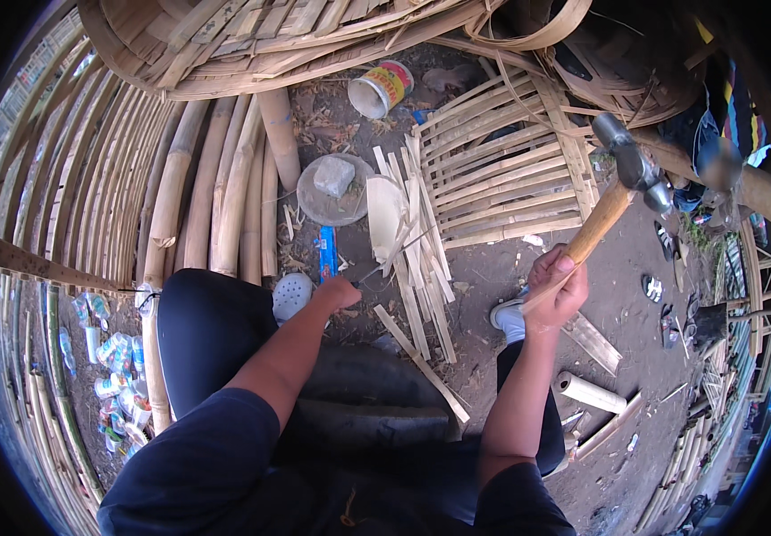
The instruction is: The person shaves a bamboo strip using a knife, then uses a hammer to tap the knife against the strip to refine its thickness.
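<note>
My right hand (557,290) is closed around the wooden handle of a hammer (606,219), raised at the right with its metal head up and away from me. My left hand (339,293) is low between my knees, closed on a thin tool with a dark handle (367,276). Its narrow shaft points to the right, toward split bamboo strips (417,268) lying on the ground; whether it touches them I cannot tell. A curved pale bamboo piece (386,213) lies by these strips. Just beyond my left hand is a blue package (328,252).
A grey stone block (334,177) sits on a round slab (309,207). Thick bamboo poles (196,192) lean at the left. A slatted bamboo panel (506,165) lies ahead, near a tipped bucket (369,96). Plastic bottles and cups (122,357) lie at the left; a bamboo tube (591,391) lies right.
</note>
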Tool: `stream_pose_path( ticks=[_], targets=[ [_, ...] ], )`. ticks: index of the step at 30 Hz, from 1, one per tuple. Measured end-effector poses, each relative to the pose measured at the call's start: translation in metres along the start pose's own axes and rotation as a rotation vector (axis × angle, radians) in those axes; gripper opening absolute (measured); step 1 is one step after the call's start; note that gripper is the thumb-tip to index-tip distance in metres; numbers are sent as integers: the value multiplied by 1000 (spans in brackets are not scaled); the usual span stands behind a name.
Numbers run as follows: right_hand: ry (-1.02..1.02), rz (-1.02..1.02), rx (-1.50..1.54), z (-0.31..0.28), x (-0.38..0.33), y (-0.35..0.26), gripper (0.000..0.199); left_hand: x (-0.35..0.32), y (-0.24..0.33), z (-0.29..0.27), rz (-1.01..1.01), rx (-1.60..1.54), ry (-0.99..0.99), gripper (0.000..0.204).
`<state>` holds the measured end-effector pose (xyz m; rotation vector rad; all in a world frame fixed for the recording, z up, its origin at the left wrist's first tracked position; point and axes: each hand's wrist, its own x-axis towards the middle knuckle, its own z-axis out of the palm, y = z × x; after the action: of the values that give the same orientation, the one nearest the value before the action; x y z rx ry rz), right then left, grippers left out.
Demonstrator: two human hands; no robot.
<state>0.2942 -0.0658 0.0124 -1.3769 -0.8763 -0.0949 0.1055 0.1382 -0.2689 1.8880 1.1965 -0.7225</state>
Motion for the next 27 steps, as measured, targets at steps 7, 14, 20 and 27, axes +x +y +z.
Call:
stream_pose_path(
  ticks=[7, 14, 20, 27],
  targets=[
    [-376, 405, -735, 55, -186, 202, 46, -7, 5, 5, 65, 99, 23, 38],
    [-302, 376, -673, 23, -120, 152, 42, -15, 8, -1, 53, -7, 46, 36],
    [59, 45, -220, -29, -36, 60, 36, -2, 6, 7, 90, -29, 0, 30],
    [327, -447, 393, 17, -33, 21, 50, -4, -6, 6, 103, -69, 12, 32]
  ],
)
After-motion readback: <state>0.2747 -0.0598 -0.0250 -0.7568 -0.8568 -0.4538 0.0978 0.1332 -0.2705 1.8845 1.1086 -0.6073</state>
